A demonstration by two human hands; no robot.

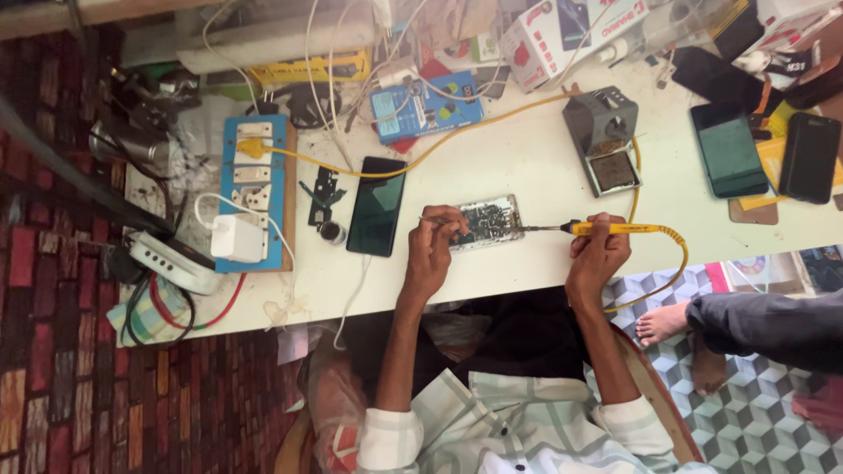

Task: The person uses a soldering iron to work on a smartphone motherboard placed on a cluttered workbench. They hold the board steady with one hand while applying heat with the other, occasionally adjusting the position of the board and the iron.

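White and smooth, the desk (527,167) carries an opened phone (488,221), flat and rectangular, at its near edge. Right hand (599,254) grips a slim yellow soldering iron (615,229); left hand (432,247) pinches thin metal tweezers (436,220) against the phone.

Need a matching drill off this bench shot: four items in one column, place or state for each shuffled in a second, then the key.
Things
1. soldering iron
2. opened phone
3. black phone
4. white charger

Places or states
A. plugged into the blue socket board
B. lying screen up, left of the left hand
C. gripped in the right hand
D. under the iron's tip, steadied by the left hand

Pairs: 1-C, 2-D, 3-B, 4-A
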